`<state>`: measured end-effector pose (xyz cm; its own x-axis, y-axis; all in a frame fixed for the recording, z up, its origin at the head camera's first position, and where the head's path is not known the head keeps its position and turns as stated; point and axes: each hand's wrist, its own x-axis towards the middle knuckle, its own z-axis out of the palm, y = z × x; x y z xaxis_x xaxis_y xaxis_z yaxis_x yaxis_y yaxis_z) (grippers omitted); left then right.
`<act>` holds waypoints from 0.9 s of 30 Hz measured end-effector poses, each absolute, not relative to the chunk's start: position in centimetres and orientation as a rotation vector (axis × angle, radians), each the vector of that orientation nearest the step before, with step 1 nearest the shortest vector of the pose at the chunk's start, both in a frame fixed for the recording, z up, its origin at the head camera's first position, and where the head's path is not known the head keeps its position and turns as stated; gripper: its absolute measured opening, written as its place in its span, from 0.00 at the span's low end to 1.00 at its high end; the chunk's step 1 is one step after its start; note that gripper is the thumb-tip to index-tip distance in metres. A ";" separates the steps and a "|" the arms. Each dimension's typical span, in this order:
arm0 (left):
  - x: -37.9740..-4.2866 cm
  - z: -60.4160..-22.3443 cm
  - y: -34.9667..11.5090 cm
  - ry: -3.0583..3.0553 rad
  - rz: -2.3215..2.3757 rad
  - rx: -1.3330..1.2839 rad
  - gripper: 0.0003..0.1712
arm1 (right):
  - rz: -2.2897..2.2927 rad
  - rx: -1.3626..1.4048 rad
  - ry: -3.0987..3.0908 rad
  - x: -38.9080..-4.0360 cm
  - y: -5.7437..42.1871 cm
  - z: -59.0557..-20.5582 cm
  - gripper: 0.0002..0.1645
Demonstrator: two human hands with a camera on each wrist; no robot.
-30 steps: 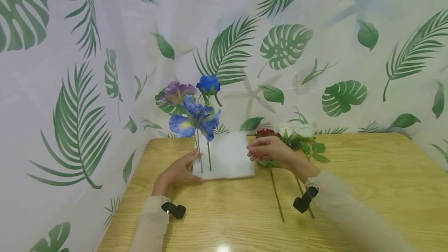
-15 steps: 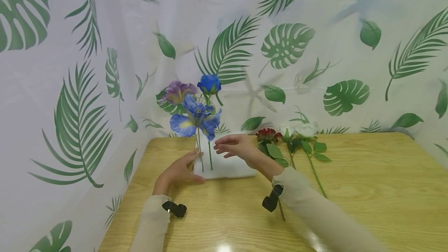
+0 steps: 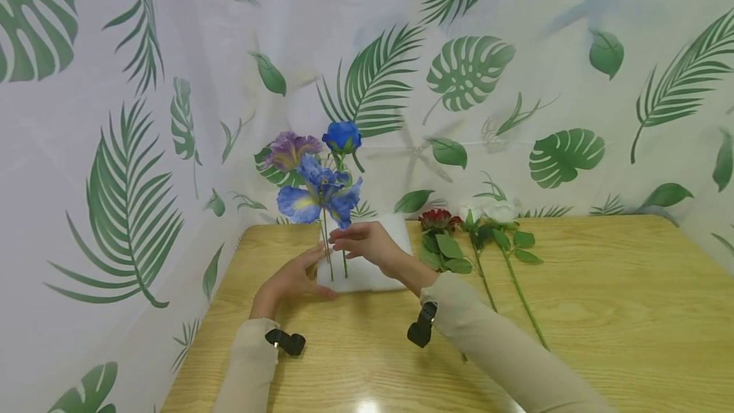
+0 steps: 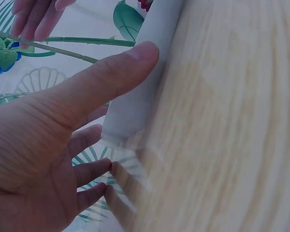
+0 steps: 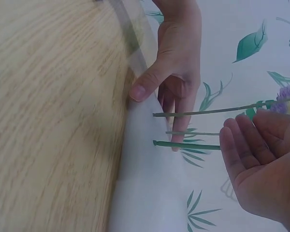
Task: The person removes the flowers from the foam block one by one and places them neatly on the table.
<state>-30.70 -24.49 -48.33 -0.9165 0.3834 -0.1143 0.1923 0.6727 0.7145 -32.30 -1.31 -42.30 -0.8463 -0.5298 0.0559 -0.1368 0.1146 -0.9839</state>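
Observation:
A white foam block [image 3: 375,273] lies on the table with flower stems standing upright in it. These carry a blue iris [image 3: 304,202], a blue rose [image 3: 342,137] and a purple ruffled flower [image 3: 292,148]. My left hand [image 3: 292,278] holds the block's left end, thumb along the front edge and fingers around the side. Over the block, my right hand [image 3: 371,248] is beside the stems, fingers loosely bent. In the right wrist view, the right hand's fingers [image 5: 251,145] overlap the green stem [image 5: 188,145]; contact cannot be told. No grip on a stem shows.
To the block's right, a red flower [image 3: 439,220] and white roses [image 3: 497,212] lie on the wooden table [image 3: 619,285], stems toward the front. My right forearm crosses over part of these stems. A leaf-printed curtain [image 3: 493,5] hangs behind and to the left.
My right hand has moved left from beside the red flower, across the block to the upright stems. My left hand stays at the block's left end.

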 end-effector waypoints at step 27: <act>-30.9 -48.6 -24.6 2.618 1.100 0.495 0.60 | -1.697 -0.530 2.137 -32.1 -3.3 -44.0 0.13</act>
<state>-30.92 -24.60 -48.60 -0.9086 0.4045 -0.1045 0.2085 0.6558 0.7255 -32.13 -3.27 -44.03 -0.8649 -0.4997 -0.0469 -0.0677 0.2087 -0.9756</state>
